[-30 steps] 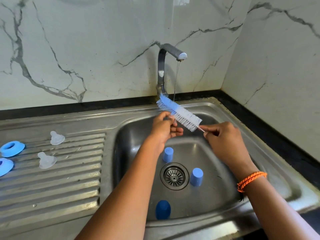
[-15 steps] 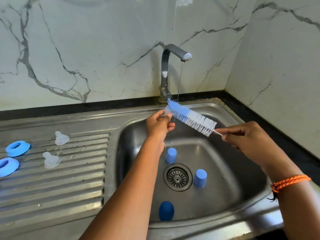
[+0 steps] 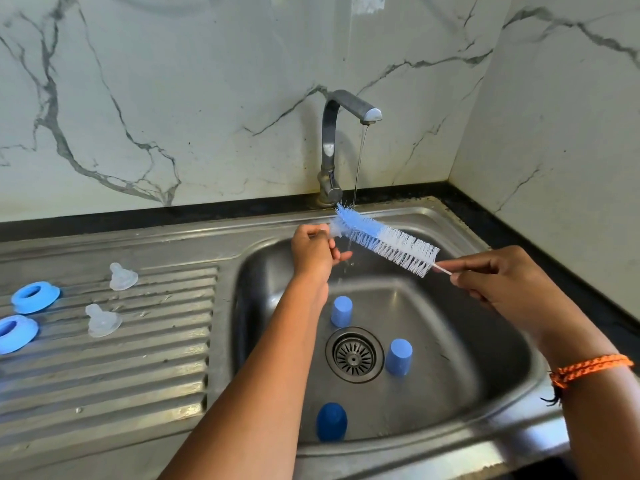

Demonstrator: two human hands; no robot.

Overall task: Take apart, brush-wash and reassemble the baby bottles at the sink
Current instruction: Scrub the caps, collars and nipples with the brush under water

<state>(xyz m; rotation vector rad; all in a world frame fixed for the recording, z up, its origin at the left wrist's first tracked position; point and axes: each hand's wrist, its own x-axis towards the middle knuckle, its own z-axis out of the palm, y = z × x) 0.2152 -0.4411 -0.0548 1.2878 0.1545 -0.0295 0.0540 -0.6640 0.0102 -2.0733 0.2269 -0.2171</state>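
Observation:
My right hand [image 3: 498, 278] pinches the thin handle of a blue-and-white bottle brush [image 3: 384, 241] held over the sink basin [image 3: 485, 341]. My left hand [image 3: 313, 252] holds a clear silicone nipple [image 3: 335, 230] against the brush's blue tip, under a thin stream of water from the tap [image 3: 346, 109]. Three blue caps stand upside down in the basin: one [image 3: 341, 311] behind the drain, one [image 3: 399, 357] to its right, a darker one [image 3: 331, 421] at the front. Two more clear nipples [image 3: 122, 277] [image 3: 102, 321] and two blue collar rings [image 3: 35, 296] [image 3: 15, 333] lie on the ribbed drainboard.
The drain strainer [image 3: 354, 355] sits in the middle of the basin floor. Marble walls close in the back and right side, with a black counter strip [image 3: 502, 230] along them. The drainboard [image 3: 121, 375] stretches left of the basin.
Both hands and the brush have shifted a little right and back toward the tap. The clear nipple now shows at the brush tip in my left hand.

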